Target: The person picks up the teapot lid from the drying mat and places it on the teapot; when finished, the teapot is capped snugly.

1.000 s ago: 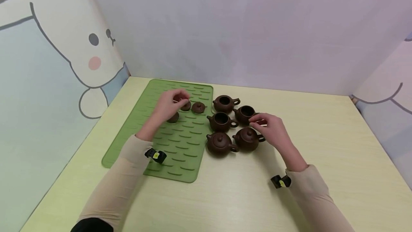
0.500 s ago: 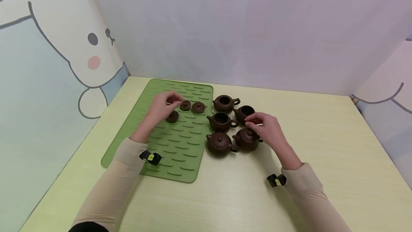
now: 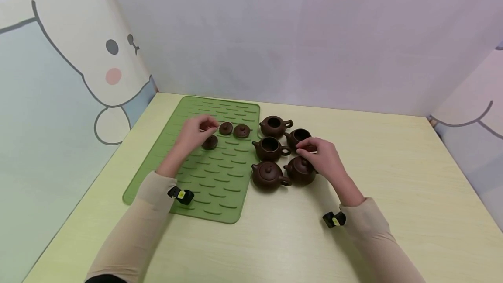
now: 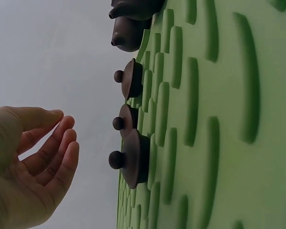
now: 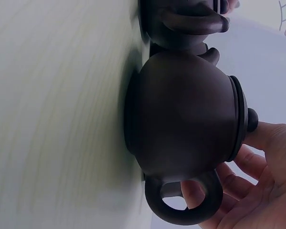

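Observation:
My left hand [image 3: 188,136] hovers above the green mat, fingers loosely bent and holding nothing. Close by on the mat lie three dark brown teapot lids: one front lid [image 3: 210,143], one back lid [image 3: 225,128] and one right lid [image 3: 242,131]. The left wrist view shows a gap between the hand [image 4: 38,167] and the lids' round knobs. Over the lidded teapot [image 3: 300,173] at the front right is my right hand [image 3: 323,157], fingers bent. In the right wrist view its thumb is near the knob of that teapot [image 5: 186,114], which partly hides the fingers; contact is unclear.
A second lidded teapot [image 3: 267,177] stands at the front left of the group. Three lidless teapots stand behind: a back one [image 3: 273,126], a middle one [image 3: 270,149] and a right one [image 3: 298,138]. The ridged green mat [image 3: 212,195] lies left on the pale table [image 3: 287,239].
My left hand has drawn back leftward from the back lid, uncovering it. The right hand has shifted slightly left, over the lidded teapot. The lids and teapots stay in place.

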The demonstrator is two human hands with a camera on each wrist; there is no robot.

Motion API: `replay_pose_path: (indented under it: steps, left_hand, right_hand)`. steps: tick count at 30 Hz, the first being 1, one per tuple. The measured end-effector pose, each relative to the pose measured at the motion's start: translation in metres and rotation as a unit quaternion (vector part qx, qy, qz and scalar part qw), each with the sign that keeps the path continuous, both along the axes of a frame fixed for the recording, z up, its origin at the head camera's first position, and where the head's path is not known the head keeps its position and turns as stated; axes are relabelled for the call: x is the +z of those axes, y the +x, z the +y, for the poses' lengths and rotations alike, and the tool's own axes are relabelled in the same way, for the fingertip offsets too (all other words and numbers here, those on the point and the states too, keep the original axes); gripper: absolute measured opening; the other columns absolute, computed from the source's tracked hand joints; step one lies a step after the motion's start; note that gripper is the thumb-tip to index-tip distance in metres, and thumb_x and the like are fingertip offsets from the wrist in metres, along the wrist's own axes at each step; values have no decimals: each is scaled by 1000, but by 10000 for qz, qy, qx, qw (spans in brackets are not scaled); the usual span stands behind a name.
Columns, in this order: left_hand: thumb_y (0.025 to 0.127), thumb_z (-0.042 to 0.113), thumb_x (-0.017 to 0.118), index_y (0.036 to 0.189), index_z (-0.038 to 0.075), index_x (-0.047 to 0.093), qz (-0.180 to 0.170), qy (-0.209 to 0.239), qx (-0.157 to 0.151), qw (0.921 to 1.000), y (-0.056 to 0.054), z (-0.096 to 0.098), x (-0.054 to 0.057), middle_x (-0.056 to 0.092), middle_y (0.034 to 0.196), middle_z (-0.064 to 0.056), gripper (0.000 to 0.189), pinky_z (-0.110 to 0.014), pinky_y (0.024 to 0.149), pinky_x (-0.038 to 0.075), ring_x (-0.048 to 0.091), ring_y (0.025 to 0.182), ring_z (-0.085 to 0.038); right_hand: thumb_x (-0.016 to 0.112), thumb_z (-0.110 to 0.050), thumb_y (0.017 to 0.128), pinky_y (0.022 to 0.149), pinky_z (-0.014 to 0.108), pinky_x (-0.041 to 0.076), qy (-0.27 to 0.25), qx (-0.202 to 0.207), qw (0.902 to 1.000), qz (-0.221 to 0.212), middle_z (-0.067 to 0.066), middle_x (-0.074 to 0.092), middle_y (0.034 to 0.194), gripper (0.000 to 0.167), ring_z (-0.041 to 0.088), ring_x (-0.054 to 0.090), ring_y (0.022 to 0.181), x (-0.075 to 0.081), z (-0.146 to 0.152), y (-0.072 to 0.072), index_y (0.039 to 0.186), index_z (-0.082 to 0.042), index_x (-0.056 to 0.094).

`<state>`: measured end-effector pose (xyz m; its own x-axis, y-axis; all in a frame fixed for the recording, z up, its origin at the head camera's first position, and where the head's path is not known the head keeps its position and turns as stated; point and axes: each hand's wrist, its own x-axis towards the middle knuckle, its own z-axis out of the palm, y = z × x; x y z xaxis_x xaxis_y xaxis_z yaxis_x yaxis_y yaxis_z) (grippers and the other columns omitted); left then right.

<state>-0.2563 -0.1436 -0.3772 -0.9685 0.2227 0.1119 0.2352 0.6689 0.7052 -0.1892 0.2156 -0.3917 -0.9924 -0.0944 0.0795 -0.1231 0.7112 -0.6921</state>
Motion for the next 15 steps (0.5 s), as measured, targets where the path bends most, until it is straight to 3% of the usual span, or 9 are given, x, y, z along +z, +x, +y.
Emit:
replay_pose_path:
  steps: [15]
  left_hand:
    - [99, 16, 62, 114, 5, 69, -73, -213, 62, 9997, 1, -8, -15, 71, 109, -15, 20, -46, 86, 55, 66, 101, -30]
  right_hand:
    - [69, -15, 94, 85, 44, 54, 36, 45, 10000, 12, 14, 74, 107, 16, 31, 70, 101, -2, -3, -4, 107, -7, 74]
